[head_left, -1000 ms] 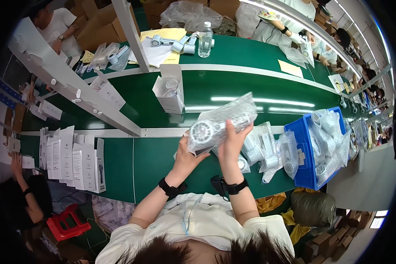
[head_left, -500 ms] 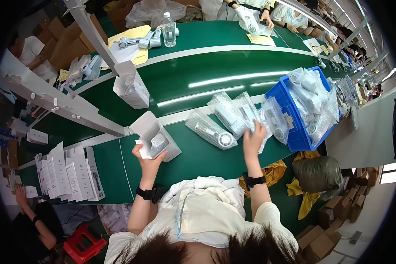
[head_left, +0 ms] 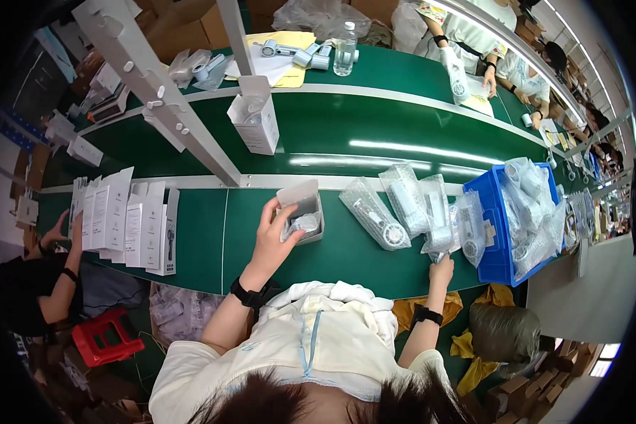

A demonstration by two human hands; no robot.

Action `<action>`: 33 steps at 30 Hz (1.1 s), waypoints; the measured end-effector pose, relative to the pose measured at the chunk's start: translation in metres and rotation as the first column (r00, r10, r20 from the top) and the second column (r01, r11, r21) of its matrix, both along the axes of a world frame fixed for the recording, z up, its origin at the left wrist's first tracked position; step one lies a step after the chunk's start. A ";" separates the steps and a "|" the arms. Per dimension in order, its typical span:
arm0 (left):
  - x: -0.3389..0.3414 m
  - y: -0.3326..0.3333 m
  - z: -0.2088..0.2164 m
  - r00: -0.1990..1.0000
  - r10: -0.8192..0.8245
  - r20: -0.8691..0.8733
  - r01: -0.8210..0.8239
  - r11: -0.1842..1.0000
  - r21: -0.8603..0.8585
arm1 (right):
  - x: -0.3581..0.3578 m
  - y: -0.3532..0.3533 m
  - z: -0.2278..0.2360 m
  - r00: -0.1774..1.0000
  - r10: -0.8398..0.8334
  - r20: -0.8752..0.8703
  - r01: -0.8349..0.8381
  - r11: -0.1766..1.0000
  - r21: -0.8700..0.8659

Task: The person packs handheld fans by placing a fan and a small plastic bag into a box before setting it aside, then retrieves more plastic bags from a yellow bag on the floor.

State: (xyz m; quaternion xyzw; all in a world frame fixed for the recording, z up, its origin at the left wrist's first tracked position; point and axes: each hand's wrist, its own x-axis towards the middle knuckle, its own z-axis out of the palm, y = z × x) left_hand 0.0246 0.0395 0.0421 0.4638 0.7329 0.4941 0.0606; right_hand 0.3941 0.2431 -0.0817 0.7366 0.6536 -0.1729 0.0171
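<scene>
Near the middle of the frame, the left hand (head_left: 272, 230) is at the left side of an open white box (head_left: 316, 230), fingers bent over its edge and thumb apart from them; whether it grips the box cannot be told. The box's flap stands up at the back, and something in clear wrap shows inside. Right of centre, the right hand (head_left: 442, 270) has its fingers bunched at the lower end of a packet (head_left: 437, 212) in bubble wrap; how firmly they close on it is hidden. Three more such packets lie beside it, the leftmost packet (head_left: 376, 215) with a round white end showing. At the right, a blue bin (head_left: 497, 258) is heaped with wrapped items. Upright white cartons (head_left: 113, 226) stand in a row at the left, near a co-worker's hands (head_left: 67, 230). Another open box (head_left: 260, 136) stands at upper centre-left, and a clear bottle (head_left: 345, 53) at the top.
</scene>
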 end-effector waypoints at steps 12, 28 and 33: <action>-0.017 0.003 0.022 0.979 0.122 0.164 -0.097 0.983 -0.157 | -0.242 -0.086 0.164 -0.218 0.625 -0.750 -0.336 0.673 0.659; -0.036 -0.005 0.007 0.942 0.076 0.327 -0.039 0.992 -0.118 | -0.263 -0.091 0.147 -0.064 0.998 0.009 -0.821 -0.058 0.567; -0.103 -0.069 0.023 0.793 0.389 -0.469 -0.458 0.888 -0.037 | -0.256 -0.069 0.125 -0.035 0.935 -0.353 -0.633 0.253 0.732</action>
